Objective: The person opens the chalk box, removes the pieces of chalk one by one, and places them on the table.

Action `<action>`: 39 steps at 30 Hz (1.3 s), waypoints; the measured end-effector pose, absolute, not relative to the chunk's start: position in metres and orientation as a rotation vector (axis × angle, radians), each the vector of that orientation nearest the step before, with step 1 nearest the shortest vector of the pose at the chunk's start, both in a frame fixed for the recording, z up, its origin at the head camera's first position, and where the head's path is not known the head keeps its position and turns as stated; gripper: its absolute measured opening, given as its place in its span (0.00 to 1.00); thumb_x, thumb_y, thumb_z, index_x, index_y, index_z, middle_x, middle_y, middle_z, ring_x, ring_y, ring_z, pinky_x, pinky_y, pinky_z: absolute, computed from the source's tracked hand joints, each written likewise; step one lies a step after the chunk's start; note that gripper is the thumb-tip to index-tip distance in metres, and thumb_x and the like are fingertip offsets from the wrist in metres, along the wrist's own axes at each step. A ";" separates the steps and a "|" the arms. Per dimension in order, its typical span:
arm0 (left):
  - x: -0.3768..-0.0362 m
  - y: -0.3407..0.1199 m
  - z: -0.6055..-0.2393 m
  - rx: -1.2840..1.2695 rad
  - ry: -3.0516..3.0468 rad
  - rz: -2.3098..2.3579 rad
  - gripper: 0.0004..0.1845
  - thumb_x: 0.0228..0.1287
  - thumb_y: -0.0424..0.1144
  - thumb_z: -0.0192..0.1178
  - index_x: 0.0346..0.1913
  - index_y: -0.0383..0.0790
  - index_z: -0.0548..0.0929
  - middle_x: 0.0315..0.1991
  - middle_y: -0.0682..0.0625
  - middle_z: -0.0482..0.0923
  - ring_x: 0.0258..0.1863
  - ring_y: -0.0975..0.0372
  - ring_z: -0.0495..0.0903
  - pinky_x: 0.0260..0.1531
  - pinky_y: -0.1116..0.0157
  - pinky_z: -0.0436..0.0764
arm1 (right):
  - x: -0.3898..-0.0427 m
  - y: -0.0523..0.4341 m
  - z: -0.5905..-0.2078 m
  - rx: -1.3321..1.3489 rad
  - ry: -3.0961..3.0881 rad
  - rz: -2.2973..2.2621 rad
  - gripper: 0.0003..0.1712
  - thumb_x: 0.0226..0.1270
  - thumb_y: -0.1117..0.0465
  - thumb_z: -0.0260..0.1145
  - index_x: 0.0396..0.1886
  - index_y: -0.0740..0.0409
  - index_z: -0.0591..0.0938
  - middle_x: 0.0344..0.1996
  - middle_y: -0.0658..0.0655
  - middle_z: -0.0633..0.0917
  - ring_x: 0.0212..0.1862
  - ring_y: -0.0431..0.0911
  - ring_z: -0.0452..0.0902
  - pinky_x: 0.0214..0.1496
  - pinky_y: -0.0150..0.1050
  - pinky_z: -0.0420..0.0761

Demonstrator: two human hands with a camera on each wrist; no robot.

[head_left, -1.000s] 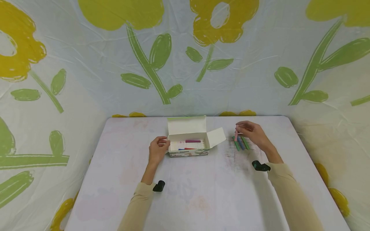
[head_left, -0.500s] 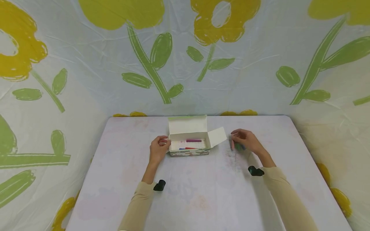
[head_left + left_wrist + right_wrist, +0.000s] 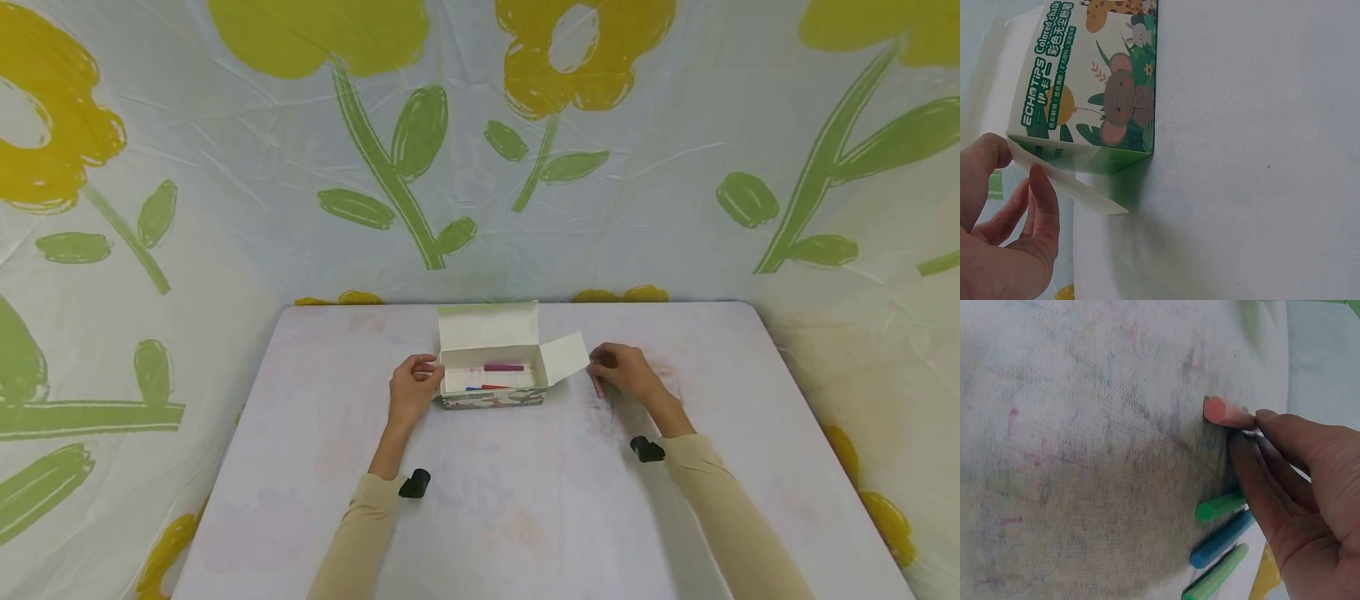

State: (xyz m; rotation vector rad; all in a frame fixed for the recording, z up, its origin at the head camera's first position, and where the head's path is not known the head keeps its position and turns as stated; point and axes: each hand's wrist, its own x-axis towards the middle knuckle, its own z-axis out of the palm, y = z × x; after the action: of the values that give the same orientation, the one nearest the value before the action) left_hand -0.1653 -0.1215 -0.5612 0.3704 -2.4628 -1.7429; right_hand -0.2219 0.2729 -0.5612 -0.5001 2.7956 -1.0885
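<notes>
The open white cardboard chalk box with animal print (image 3: 491,377) sits mid-table on the white stained table cloth (image 3: 525,500). It holds a magenta stick (image 3: 503,367) and two thinner ones; loading appears partly done. Green and blue chalk sticks (image 3: 1222,534) lie outside, under the right hand (image 3: 626,375). That hand pinches a pink chalk stick (image 3: 1222,412), fingers narrow. The left hand (image 3: 411,392) holds the box's end flap, loosely curled.
</notes>
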 end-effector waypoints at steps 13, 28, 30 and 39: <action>-0.165 -0.122 -0.561 0.364 -2.447 -1.745 0.13 0.65 0.38 0.69 0.51 0.37 0.87 0.39 0.44 0.86 0.40 0.55 0.83 0.34 0.68 0.81 | -0.229 0.271 -0.538 -0.516 2.875 -1.135 0.11 0.77 0.65 0.62 0.50 0.71 0.83 0.43 0.69 0.87 0.44 0.64 0.84 0.48 0.60 0.82; -0.168 -0.122 -0.562 0.347 -2.443 -1.752 0.14 0.66 0.38 0.69 0.51 0.37 0.86 0.39 0.44 0.86 0.40 0.55 0.83 0.33 0.68 0.81 | -0.238 0.257 -0.493 -0.575 2.919 -1.345 0.11 0.76 0.64 0.64 0.48 0.69 0.83 0.40 0.66 0.87 0.38 0.60 0.86 0.37 0.26 0.78; -0.168 -0.122 -0.561 0.344 -2.444 -1.753 0.14 0.66 0.39 0.69 0.51 0.37 0.86 0.39 0.44 0.86 0.39 0.55 0.83 0.33 0.68 0.81 | -0.239 0.254 -0.490 -0.574 2.916 -1.355 0.11 0.76 0.63 0.64 0.49 0.67 0.83 0.40 0.64 0.87 0.38 0.58 0.86 0.38 0.26 0.79; -0.166 -0.119 -0.560 0.363 -2.424 -1.738 0.14 0.64 0.38 0.69 0.51 0.36 0.86 0.39 0.44 0.85 0.38 0.54 0.82 0.32 0.67 0.80 | -0.239 0.221 -0.477 -0.638 2.784 -1.408 0.12 0.76 0.63 0.65 0.51 0.68 0.83 0.44 0.63 0.87 0.44 0.56 0.85 0.51 0.47 0.84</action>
State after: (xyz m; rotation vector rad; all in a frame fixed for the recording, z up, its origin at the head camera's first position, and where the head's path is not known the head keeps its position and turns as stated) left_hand -0.1656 -0.1188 -0.5597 0.3632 -2.4242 -1.7380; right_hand -0.2394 0.2212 -0.4774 -0.6381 2.7840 -1.4083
